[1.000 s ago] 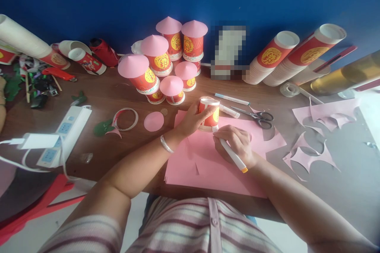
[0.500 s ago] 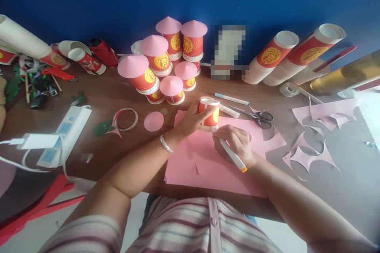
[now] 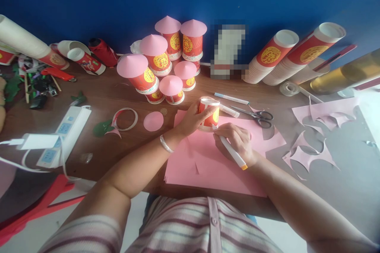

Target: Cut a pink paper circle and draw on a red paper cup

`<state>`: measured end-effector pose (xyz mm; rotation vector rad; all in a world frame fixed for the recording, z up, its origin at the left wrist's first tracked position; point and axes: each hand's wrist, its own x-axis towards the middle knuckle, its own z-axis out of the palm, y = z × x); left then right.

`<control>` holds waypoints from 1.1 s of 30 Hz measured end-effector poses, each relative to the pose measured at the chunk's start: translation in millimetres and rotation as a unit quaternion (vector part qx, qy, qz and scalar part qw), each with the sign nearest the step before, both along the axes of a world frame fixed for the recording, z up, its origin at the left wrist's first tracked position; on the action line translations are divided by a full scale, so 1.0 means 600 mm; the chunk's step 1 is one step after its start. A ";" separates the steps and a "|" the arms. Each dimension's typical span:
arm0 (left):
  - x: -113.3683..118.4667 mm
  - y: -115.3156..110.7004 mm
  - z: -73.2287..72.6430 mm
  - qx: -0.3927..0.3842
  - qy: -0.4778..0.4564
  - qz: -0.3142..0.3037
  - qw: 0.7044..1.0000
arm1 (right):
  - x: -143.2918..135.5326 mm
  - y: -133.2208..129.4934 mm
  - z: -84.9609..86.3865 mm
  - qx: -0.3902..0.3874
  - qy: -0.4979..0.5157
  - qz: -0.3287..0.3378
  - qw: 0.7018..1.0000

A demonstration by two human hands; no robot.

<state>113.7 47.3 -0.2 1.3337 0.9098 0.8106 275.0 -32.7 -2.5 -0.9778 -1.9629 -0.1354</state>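
Note:
Above a stack of pink paper (image 3: 190, 162), my left hand (image 3: 192, 118) is wrapped round a red and white paper cup (image 3: 212, 116) with a yellow emblem. My right hand (image 3: 236, 140) grips a white marker (image 3: 233, 152) with an orange end, its tip at the lower rim of the cup. Just behind the cup lie a second white marker (image 3: 230, 111) and a blue and white pen (image 3: 232, 99). To their right is a pair of dark-handled scissors (image 3: 261, 117). A pink paper circle (image 3: 153, 121) rests left of my left wrist.
Several red cups with pink cone roofs (image 3: 153, 45) stand at the back. Cup stacks (image 3: 271, 53) lean at the back right, near a tape roll (image 3: 289, 88). Pink offcuts (image 3: 310, 154) lie at right. A power strip (image 3: 65, 136) and a cut cup ring (image 3: 125, 119) are at left.
My right hand and the marker have shifted very slightly at the cup's lower rim. My left hand keeps its hold on the cup; nothing else has visibly moved.

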 end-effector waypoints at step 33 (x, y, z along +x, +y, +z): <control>-0.002 0.000 0.003 -0.001 -0.008 0.008 1.000 | -0.001 -0.004 0.007 -0.022 0.022 0.012 0.999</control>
